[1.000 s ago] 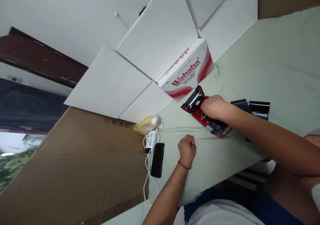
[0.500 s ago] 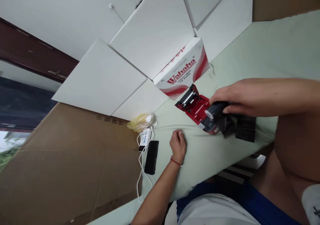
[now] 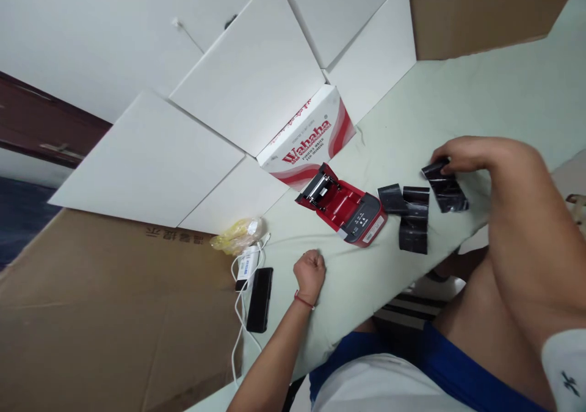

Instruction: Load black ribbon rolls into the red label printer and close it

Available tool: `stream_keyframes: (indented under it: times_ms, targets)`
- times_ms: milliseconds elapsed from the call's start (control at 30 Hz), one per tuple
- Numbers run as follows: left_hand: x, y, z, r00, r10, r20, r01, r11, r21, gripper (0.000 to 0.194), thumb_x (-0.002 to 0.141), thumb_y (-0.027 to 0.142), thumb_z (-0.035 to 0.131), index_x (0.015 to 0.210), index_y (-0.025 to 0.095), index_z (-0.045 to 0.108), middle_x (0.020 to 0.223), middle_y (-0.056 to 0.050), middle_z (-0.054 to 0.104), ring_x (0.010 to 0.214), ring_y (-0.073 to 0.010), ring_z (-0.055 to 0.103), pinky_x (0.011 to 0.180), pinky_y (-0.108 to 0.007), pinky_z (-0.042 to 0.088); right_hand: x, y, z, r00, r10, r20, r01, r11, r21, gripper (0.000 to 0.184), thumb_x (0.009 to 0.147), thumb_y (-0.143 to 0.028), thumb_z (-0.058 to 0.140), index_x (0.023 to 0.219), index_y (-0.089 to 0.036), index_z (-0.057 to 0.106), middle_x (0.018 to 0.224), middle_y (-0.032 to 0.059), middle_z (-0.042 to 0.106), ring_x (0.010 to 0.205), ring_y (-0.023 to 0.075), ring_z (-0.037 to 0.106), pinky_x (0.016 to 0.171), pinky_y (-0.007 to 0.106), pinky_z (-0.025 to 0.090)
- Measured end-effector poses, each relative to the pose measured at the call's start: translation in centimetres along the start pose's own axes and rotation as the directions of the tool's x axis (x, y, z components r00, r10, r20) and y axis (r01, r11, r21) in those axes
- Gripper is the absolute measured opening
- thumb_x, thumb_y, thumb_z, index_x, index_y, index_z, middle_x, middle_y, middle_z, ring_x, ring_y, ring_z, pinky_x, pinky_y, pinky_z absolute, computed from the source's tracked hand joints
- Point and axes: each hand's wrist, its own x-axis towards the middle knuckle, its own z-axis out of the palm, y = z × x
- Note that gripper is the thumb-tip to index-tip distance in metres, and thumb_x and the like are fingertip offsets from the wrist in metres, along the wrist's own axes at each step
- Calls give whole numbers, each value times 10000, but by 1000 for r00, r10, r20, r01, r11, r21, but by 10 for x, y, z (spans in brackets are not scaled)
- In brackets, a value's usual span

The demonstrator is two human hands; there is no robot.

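Note:
A small red printer [image 3: 344, 207] lies open on the pale green table [image 3: 480, 94], its lid tipped back and its bay showing. My right hand [image 3: 476, 159] is to the right of it, fingers pinched on a black roll [image 3: 445, 186] that rests on the table. A strip of black film [image 3: 409, 216] lies between the roll and the printer. My left hand [image 3: 310, 271], with a red cord at the wrist, rests as a closed fist on the table in front of the printer, with nothing visible in it.
A red and white Wahaha carton [image 3: 307, 140] stands just behind the printer. White boards [image 3: 247, 88] lean behind it. A black phone [image 3: 259, 299], a white cable with adapter [image 3: 245, 265] and a yellow bag [image 3: 238, 235] lie left. Brown cardboard [image 3: 114, 314] fills the left.
My right hand lifted a black roll out of the printer and carried it right, setting it down on the table. The printer bay now shows. My left fist stayed put.

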Motion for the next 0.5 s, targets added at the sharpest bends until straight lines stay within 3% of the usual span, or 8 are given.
stream_keyframes:
  times_ms: [67, 133, 233, 367, 500]
  targets:
    - [0, 2, 0, 1000, 4, 1, -4, 1000, 11, 370, 779, 72, 568, 531, 224, 339, 565, 14, 398, 592, -167, 404, 648, -300, 218, 2, -13, -2, 998, 30, 51, -30, 1000, 0, 387, 911, -143, 660, 1276, -110, 781, 1149, 172, 787, 879, 172, 648, 796, 313, 417]
    - [0, 3, 0, 1000, 3, -5, -3, 1000, -1, 357, 768, 63, 563, 534, 224, 346, 574, 14, 403, 593, -166, 403, 648, -301, 218, -1, -29, -5, 997, 8, 79, -7, 1000, -5, 401, 925, -175, 655, 1308, -123, 762, 1225, 171, 770, 951, 188, 653, 830, 319, 422]
    - [1, 4, 0, 1000, 0, -19, -1, 999, -54, 361, 748, 45, 561, 537, 225, 330, 580, 18, 399, 589, -162, 390, 646, -302, 225, -6, -56, -4, 983, -51, 179, 55, 998, -18, 324, 868, -177, 722, 1180, -151, 807, 1109, 134, 796, 884, 190, 661, 782, 320, 424]
    - [0, 2, -1, 999, -7, -43, 1, 992, -126, 366, 764, 53, 557, 564, 234, 309, 575, 32, 376, 593, -159, 382, 642, -298, 254, -3, -90, 8, 950, -16, 312, 49, 994, -97, 271, 732, -135, 802, 999, -98, 833, 953, 179, 791, 723, 220, 645, 696, 359, 425]
    - [-7, 8, -3, 991, -95, -98, 43, 897, -439, 211, 825, 138, 593, 718, 242, 444, 685, 37, 479, 673, -161, 463, 686, -276, 362, -7, -89, 5, 921, -96, 378, 129, 990, -62, 252, 728, -29, 727, 928, -132, 840, 877, 124, 789, 712, 188, 650, 688, 336, 422]
